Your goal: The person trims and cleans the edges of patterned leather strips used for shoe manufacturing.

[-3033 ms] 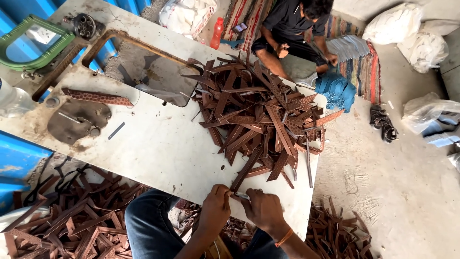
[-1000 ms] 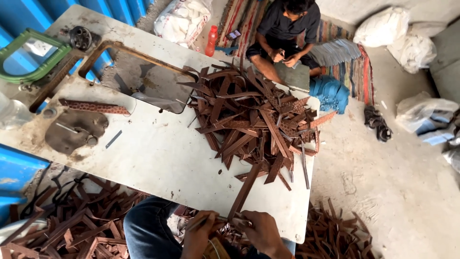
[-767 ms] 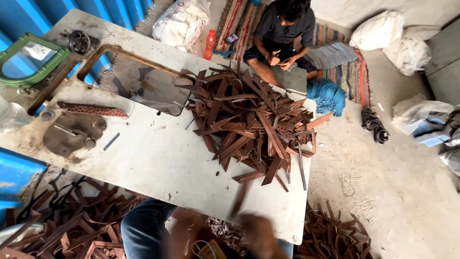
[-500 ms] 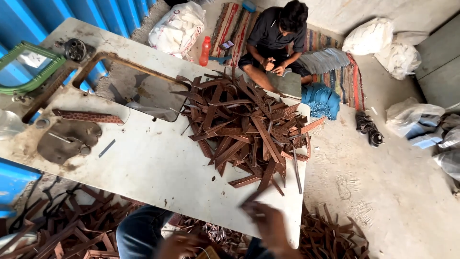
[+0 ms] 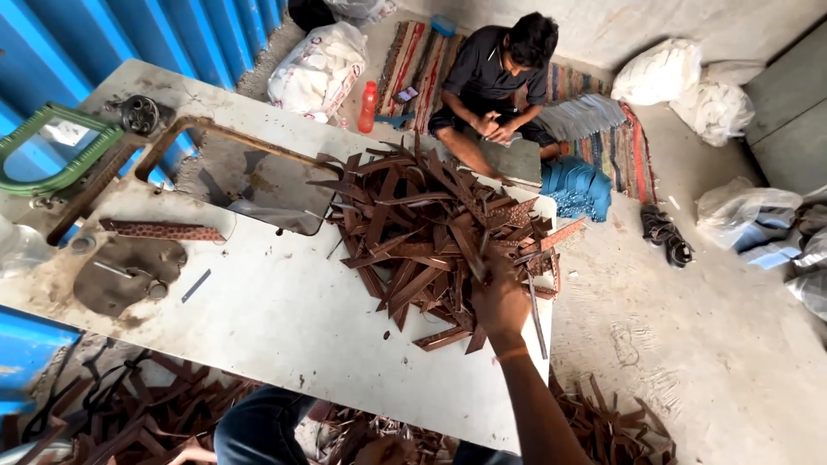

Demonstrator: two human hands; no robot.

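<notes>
A big heap of brown leather strips (image 5: 422, 232) lies on the white table (image 5: 284, 319). My right hand (image 5: 500, 300) reaches out over the table's right end onto the near right side of the heap. Its fingers curl down around strips there, and an orange band sits on the wrist. My left hand (image 5: 383, 449) stays low at the bottom edge, over my lap and below the table's front edge. It is dim and partly cut off, so its grip is unclear.
A person in a dark shirt (image 5: 495, 77) sits on a striped rug beyond the table, beside blue pieces (image 5: 577, 185). A patterned strip (image 5: 164, 231), a dark leather piece (image 5: 129, 275) and a green frame (image 5: 52, 146) lie at the table's left. More brown strips (image 5: 129, 413) cover the floor below.
Both hands were together at the table's front edge with a strip, then dropped below it. Now my right arm has stretched forward onto the heap. The camera has tilted forward.
</notes>
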